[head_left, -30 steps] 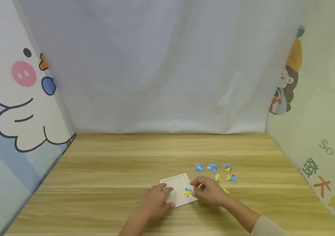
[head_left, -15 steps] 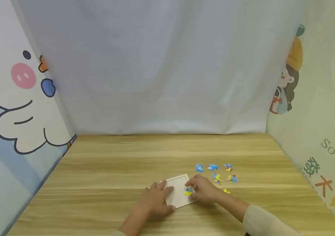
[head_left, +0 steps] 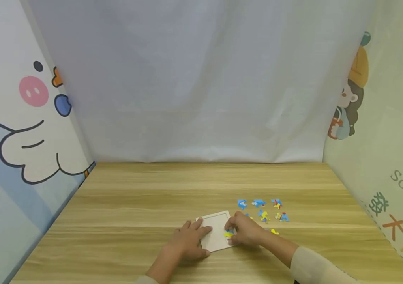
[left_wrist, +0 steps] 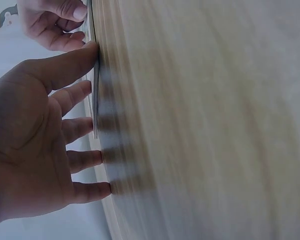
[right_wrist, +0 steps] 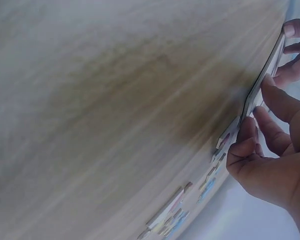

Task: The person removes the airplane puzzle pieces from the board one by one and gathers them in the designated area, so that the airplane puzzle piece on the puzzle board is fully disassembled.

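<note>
A square wooden puzzle board [head_left: 215, 238] with a thin raised border lies slightly turned on the table. My left hand [head_left: 187, 241] rests on its left side with fingers spread, the thumb at the near edge. The left wrist view shows that hand's fingers [left_wrist: 77, 131] fairly straight, some on the board and some on the table. Over the board's right side, my right hand [head_left: 246, 230] pinches a yellow and blue puzzle piece [head_left: 228, 234] between thumb and fingers, low against the surface. The fingers partly cover the piece, so I cannot tell whether it sits flat.
Several loose puzzle pieces lie in rows right of the board, among them a blue one [head_left: 242, 203], a yellow one [head_left: 263, 216] and a red and blue one [head_left: 282, 217]. My right hand partly hides some. A white curtain [head_left: 201, 98] hangs behind the wooden table [head_left: 134, 189].
My right hand has moved slightly left onto the board's right side and closed around the yellow and blue piece. The left hand keeps its place on the board. The view shifts slightly.
</note>
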### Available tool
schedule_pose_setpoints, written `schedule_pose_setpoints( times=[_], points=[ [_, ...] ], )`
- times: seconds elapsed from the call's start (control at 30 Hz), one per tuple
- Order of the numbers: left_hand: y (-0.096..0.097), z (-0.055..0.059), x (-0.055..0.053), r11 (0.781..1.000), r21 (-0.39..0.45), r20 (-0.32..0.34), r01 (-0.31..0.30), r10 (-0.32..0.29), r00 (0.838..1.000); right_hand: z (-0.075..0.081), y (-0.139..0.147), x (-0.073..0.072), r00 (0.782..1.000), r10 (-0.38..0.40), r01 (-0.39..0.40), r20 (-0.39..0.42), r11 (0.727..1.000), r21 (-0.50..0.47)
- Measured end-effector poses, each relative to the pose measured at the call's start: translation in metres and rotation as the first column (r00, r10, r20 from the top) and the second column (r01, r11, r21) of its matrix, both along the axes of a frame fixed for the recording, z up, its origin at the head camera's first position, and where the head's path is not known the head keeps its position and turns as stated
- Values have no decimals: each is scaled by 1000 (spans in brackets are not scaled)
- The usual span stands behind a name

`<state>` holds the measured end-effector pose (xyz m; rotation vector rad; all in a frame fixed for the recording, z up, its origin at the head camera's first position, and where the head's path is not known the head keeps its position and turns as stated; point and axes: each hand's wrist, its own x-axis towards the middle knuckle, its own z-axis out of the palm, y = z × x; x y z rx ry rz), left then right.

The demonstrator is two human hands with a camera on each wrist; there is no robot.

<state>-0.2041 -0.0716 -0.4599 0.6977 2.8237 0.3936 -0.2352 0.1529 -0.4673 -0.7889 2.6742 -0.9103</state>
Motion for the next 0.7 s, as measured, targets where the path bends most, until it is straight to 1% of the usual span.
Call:
schedule_pose_setpoints(
  times=[0.17, 0.27, 0.33, 0.53, 0.63, 0.7],
  points=[
    [2, 3, 1, 1000, 3, 3, -7, 7, 1000, 1, 0, -3, 999, -11, 12, 32, 999, -31],
    [2, 3, 1, 1000, 14, 10, -11, 11, 1000, 1, -1, -4, 998, -11, 15, 56, 997, -73],
    [2, 2, 1, 1000, 18, 15, -14, 14, 1000, 1, 0, -4, 997, 0, 9, 80, 993, -117],
    [2, 0, 0, 1000, 14, 15, -17, 17, 1000, 2, 3, -2, 990, 64, -31, 124, 969, -247],
    [1, 1, 0, 1000, 20, 15, -11, 10, 1000, 5, 6, -1, 986, 75, -28, 148, 955, -295],
    [1, 2, 0, 1000, 24, 18, -6, 6, 1000, 7, 8, 0, 981, 72, -9, 179, 944, -330]
  ],
)
